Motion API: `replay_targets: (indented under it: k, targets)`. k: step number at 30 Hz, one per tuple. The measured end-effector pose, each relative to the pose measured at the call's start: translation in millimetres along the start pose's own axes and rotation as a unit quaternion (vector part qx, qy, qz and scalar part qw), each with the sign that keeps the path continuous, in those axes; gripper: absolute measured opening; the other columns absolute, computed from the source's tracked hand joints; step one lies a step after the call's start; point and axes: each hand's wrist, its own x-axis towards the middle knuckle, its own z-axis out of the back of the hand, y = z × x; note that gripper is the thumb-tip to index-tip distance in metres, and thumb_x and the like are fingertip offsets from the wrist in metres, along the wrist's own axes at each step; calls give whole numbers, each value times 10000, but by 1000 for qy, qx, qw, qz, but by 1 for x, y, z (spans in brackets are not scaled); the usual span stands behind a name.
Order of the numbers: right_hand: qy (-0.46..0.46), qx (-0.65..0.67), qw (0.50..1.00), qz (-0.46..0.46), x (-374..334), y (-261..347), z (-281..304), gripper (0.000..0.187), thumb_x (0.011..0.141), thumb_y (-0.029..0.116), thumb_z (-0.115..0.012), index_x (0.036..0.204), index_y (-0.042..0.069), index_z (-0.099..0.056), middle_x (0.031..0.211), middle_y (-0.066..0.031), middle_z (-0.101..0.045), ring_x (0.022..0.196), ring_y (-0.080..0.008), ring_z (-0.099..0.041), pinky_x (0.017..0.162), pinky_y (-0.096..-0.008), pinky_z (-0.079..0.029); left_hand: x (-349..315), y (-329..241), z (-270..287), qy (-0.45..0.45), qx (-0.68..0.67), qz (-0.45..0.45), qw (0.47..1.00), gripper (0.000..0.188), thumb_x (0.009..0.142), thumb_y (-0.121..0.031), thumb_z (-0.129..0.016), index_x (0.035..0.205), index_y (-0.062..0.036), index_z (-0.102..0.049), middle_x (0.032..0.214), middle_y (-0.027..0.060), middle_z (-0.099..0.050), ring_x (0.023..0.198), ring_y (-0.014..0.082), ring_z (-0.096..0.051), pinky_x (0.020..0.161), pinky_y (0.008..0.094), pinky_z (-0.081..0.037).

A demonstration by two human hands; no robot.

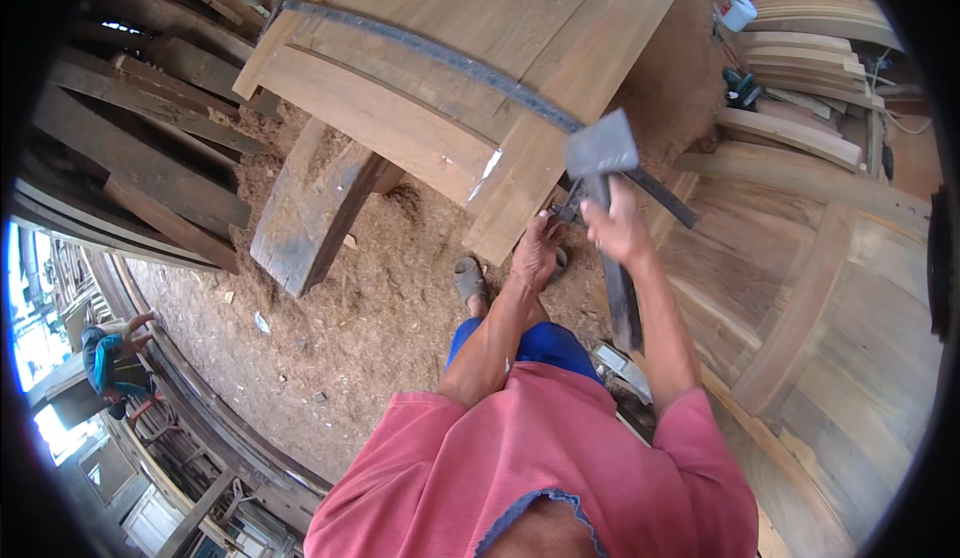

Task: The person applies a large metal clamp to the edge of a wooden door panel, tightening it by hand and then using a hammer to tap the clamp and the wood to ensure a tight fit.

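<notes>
A long dark bar clamp [440,55] lies across a wooden panel [400,118], its bar running past the panel's near right corner. At that corner my left hand [537,245] is closed, the fingertips gripping the clamp's dark metal end piece [568,208]. My right hand [620,226] is wrapped around the thick dark handle [622,308] of a mallet with a broad, blocky grey head [602,145]. The head is held up over the clamp's end and is slightly blurred. A white mark [490,165] shows on the panel's near rail.
A heavy timber beam [315,208] props the panel's left side. Sawdust covers the floor [330,338]. Dark planks [150,148] are piled at left, curved boards [800,68] at far right. Another framed panel [790,298] lies right. A person [110,363] bends over at far left.
</notes>
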Motion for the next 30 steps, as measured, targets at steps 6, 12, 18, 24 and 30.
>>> replay_targets:
  k: [6, 12, 18, 24, 30]
  targets:
    - [-64, 252, 963, 72, 165, 0, 46, 235, 853, 228, -721, 860, 28, -597, 694, -80, -633, 556, -159, -618, 503, -324, -508, -4, 2, -15, -20, 46, 18, 999, 239, 908, -254, -742, 1095, -144, -641, 1036, 5, -657, 993, 187, -601, 863, 390, -467]
    - [-130, -158, 978, 42, 158, -1, 51, 308, 886, 269, -659, 969, -25, -624, 899, -222, -685, 878, -394, -662, 804, -448, -517, -38, -6, -1, -24, 254, 79, 964, 473, 887, -357, -763, 1253, -107, -597, 1118, 58, -621, 1035, 206, -590, 881, 382, -505]
    - [-116, -274, 943, 146, -34, -22, 18, 307, 888, 146, -626, 1161, 6, -612, 1041, -231, -665, 1024, -415, -628, 901, -483, -487, -62, -93, 124, 0, 216, 109, 970, 445, 942, -356, -663, 1248, -45, -577, 1170, 95, -656, 922, 200, -616, 816, 352, -515]
    - [-200, -465, 855, 111, -62, -82, -32, 384, 843, 133, -700, 1188, 12, -585, 1043, -230, -667, 985, -412, -636, 904, -514, -481, -22, -142, 44, -46, 274, -5, 961, 434, 961, -447, -635, 1129, -49, -599, 1002, 35, -632, 843, 167, -607, 756, 346, -516]
    - [-82, -430, 898, -30, -24, -93, -10, 329, 843, 171, -716, 1106, 14, -598, 954, -257, -681, 940, -420, -666, 861, -525, -506, 11, -126, 31, -13, 305, -125, 944, 315, 948, -284, -676, 1097, -12, -614, 971, 24, -644, 846, 122, -607, 796, 277, -506]
